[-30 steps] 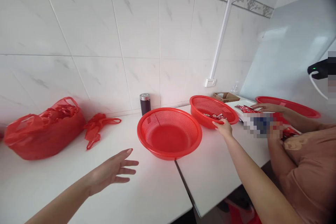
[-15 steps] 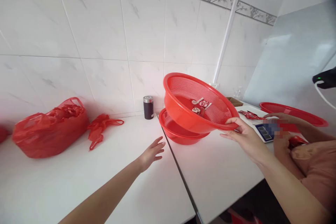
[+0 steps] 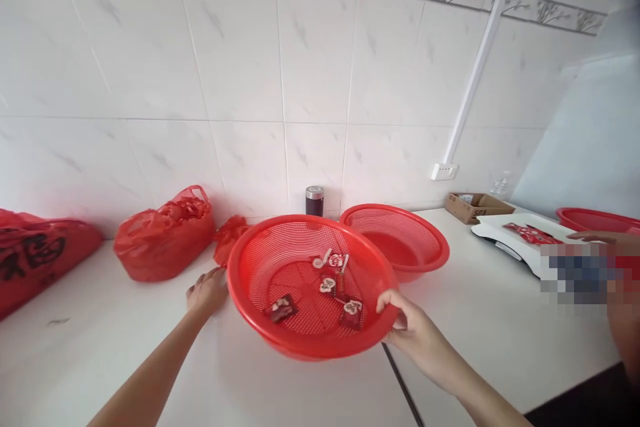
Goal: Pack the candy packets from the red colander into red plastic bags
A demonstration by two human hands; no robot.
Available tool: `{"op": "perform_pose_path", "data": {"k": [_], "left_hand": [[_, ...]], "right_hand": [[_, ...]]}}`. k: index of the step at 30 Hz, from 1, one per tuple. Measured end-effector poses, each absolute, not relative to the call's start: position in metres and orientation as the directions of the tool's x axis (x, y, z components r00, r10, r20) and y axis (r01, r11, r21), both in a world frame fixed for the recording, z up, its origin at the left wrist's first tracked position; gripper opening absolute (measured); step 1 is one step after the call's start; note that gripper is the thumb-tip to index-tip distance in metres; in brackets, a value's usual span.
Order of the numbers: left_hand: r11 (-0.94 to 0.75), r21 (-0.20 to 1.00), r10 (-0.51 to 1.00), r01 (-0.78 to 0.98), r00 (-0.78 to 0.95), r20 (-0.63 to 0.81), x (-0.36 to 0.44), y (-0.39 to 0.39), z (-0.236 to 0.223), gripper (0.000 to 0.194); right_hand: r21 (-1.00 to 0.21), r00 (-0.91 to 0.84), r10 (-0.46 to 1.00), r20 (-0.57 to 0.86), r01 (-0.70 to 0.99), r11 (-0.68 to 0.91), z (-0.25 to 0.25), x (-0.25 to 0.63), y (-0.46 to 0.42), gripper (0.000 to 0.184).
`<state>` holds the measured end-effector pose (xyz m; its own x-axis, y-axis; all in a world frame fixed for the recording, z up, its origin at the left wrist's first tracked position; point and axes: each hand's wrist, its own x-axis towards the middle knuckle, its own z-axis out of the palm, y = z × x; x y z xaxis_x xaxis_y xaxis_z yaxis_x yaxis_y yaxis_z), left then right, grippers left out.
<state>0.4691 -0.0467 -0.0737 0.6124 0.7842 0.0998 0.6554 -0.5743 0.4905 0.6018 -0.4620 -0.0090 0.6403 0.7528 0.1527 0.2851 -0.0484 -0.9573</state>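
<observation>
Pinching the right rim of the near red basket (image 3: 310, 345), the right hand (image 3: 413, 328) has its thumb and fingers closed on the plastic lip, so the basket lies wholly to the left of that grip. The left hand (image 3: 207, 290) is just beside the opposite rim, low over the desk (image 3: 310, 393); whether it touches the basket or has anything between its fingers, I cannot tell. The basket is round, with no clear long axis, its mouth facing up and towards the near side; its underside is hidden, so full contact with the desk is uncertain. Fine mesh makes up its wall and floor, under a smooth, thick rim. Small glossy dark-red packets (image 3: 351, 313) lie loose and scattered inside. Beyond it to the right sits a second red basket (image 3: 400, 250); to the far left slumps a thin, wrinkled plastic bag (image 3: 165, 250), knobbly with its filling.
</observation>
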Motion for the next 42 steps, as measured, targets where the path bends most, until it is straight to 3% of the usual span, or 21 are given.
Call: {"op": "perform_pose_path", "data": {"k": [3, 7, 9, 13, 15, 18, 20, 24, 28, 30, 32, 35, 37, 38, 40, 42], "left_hand": [[-0.554, 0.502, 0.808, 0.664, 0.575, 0.131, 0.464, -0.034, -0.085, 0.032], [-0.526, 0.627, 0.809, 0.575, 0.564, 0.162, 0.455, -0.056, -0.091, 0.022], [-0.475, 0.704, 0.831, 0.528, 0.531, 0.163, 0.440, -0.079, -0.090, 0.030], [-0.358, 0.805, 0.854, 0.472, 0.515, 0.078, 0.384, -0.125, -0.084, 0.047], [-0.282, 0.817, 0.863, 0.503, 0.505, -0.012, 0.354, -0.141, -0.083, 0.041], [-0.236, 0.809, 0.848, 0.539, 0.521, -0.100, 0.319, -0.155, -0.078, 0.040], [-0.235, 0.826, 0.802, 0.513, 0.583, -0.134, 0.306, -0.166, -0.071, 0.040], [-0.180, 0.930, 0.720, 0.321, 0.688, -0.098, 0.294, -0.193, -0.051, 0.043], [0.062, 0.990, 0.673, 0.127, 0.728, -0.136, 0.277, -0.197, -0.051, 0.043], [0.135, 0.988, 0.729, 0.069, 0.668, -0.146, 0.265, -0.182, -0.059, 0.041], [0.169, 0.986, 0.851, 0.003, 0.505, -0.147, 0.255, -0.163, -0.063, 0.039], [0.061, 0.992, 0.979, 0.108, 0.189, -0.081, 0.256, -0.156, -0.052, 0.040], [-0.163, 0.927, 0.987, 0.338, 0.040, 0.159, 0.269, -0.176, -0.036, 0.039], [-0.315, 0.832, 0.934, 0.456, -0.005, 0.357, 0.279, -0.193, -0.028, 0.037], [-0.682, 0.611, 0.710, 0.402, 0.163, 0.685, 0.302, -0.228, -0.019, 0.020], [-0.854, 0.387, 0.513, 0.347, 0.441, 0.736, 0.326, -0.251, -0.023, 0.013]], "right_hand": [[-0.899, 0.712, 0.678, 0.184, 0.401, -0.176, -0.026, 0.612, -0.458, 0.010], [-0.813, 0.803, 0.532, 0.270, 0.486, -0.320, -0.053, 0.624, -0.453, 0.017], [-0.798, 0.837, 0.453, 0.306, 0.485, -0.359, -0.066, 0.626, -0.453, 0.027], [-0.831, 0.908, 0.321, 0.267, 0.386, -0.401, -0.080, 0.599, -0.454, 0.067], [-0.871, 0.913, 0.297, 0.281, 0.373, -0.321, -0.082, 0.571, -0.449, 0.065], [-0.836, 0.788, 0.471, 0.396, 0.521, -0.170, -0.081, 0.525, -0.425, 0.022], [-0.725, 0.610, 0.624, 0.488, 0.682, -0.099, -0.077, 0.504, -0.399, 0.012], [-0.492, 0.402, 0.726, 0.558, 0.865, -0.101, -0.075, 0.491, -0.341, 0.010], [-0.428, 0.394, 0.827, 0.401, 0.879, -0.211, -0.082, 0.497, -0.311, 0.016], [-0.424, 0.438, 0.833, 0.339, 0.861, -0.281, -0.084, 0.502, -0.312, 0.025], [-0.390, 0.476, 0.828, 0.297, 0.851, -0.350, -0.082, 0.509, -0.321, 0.040], [-0.333, 0.500, 0.843, 0.198, 0.843, -0.423, -0.071, 0.518, -0.339, 0.066], [-0.321, 0.506, 0.851, 0.144, 0.837, -0.443, -0.061, 0.519, -0.346, 0.076], [-0.314, 0.507, 0.852, 0.127, 0.836, -0.450, -0.056, 0.518, -0.348, 0.079], [-0.303, 0.498, 0.860, 0.111, 0.841, -0.448, -0.045, 0.511, -0.348, 0.077], [-0.319, 0.457, 0.883, 0.106, 0.857, -0.405, -0.035, 0.499, -0.347, 0.068]]}}
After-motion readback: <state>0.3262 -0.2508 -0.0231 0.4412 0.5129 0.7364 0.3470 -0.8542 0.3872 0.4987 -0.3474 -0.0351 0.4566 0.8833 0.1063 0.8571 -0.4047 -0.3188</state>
